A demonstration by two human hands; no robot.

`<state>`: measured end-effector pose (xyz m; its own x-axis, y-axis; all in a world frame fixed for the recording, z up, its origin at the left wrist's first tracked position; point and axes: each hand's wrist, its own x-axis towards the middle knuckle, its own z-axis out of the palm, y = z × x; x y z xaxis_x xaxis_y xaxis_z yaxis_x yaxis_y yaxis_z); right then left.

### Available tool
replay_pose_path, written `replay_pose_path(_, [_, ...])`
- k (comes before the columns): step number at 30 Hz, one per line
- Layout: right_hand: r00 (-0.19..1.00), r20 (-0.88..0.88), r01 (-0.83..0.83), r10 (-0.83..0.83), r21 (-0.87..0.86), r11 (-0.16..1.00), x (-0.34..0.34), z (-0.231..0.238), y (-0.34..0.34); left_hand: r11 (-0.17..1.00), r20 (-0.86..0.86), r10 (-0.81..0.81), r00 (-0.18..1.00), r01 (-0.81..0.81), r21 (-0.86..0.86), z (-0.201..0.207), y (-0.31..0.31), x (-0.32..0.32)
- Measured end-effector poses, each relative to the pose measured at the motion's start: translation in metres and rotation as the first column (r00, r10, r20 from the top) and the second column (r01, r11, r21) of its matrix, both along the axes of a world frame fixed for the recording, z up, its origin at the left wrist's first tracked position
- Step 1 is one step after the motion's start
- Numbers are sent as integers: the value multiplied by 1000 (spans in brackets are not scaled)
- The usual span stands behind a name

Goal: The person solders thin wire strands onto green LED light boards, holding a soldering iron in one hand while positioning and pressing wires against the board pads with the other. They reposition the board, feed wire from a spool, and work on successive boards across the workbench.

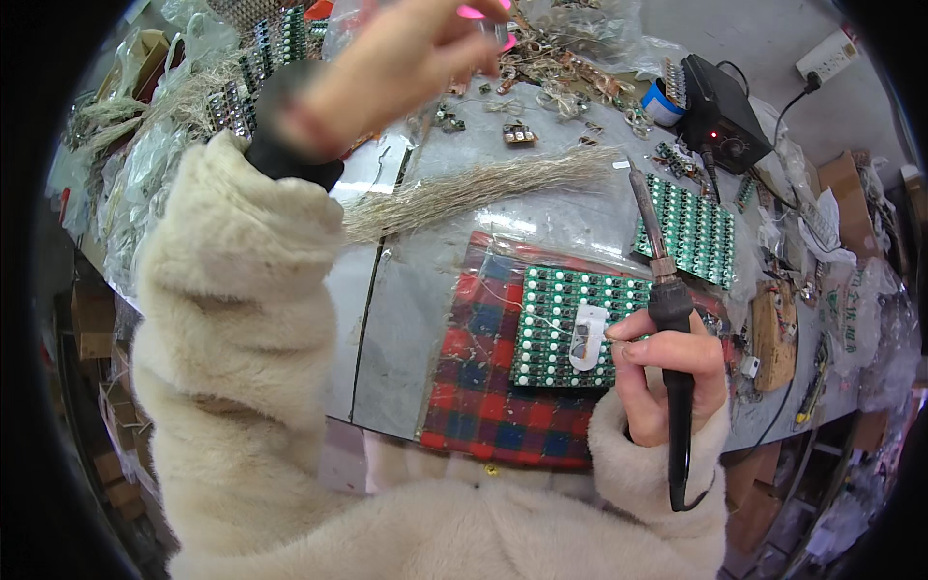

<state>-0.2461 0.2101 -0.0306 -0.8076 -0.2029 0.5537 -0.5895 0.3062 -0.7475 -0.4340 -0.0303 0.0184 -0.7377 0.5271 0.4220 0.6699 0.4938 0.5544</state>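
Pretty clearly a small electronics workshop I'm in: soldering iron [669, 305] in my right fingers [681, 351], black control box [725, 108] with a red light on the bench [401, 333], green circuit boards [701, 232], a bundle of thin wires [483, 196], plus cardboard boxes [92, 324] and plastic bags [855, 314] around the edges.

- L arm [237, 309]: fuzzy sleeve, comes up from btm L, forearm approx. vert.
- L wrist [307, 118]: dark inner cuff [280, 162] showing, wrist angled R.
- L hand [406, 77]: high, blurred, partly cut off by top edge; fingers part-bent, pointing R; grip unclear.
- R arm [652, 493]: lower R, sleeve up to wrist.
- R hand [681, 372]: well below L hand, fingers curled in firm grip, tips pointing L.
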Motion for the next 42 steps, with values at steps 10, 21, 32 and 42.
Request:
replay_pose_path(10, [986, 164, 64, -12, -318, 946, 0, -12, -4, 972, 403, -203, 892, 133, 195, -23, 51, 146])
replay_pose_path(21, [951, 309, 128, 25, -466, 876, 13, -13, -9, 945, 495, -91, 864, -82, 317, -36, 56, 169])
replay_pose_path(32, [962, 269, 129, 33, -562, 817, 22, -13, -10, 888, 608, -150, 780, -165, 430, -40, 56, 179])
replay_pose_path(42, [971, 240, 117, 16, -529, 841, 26, -13, -11, 890, 531, -118, 839, -148, 431, -41, 59, 180])
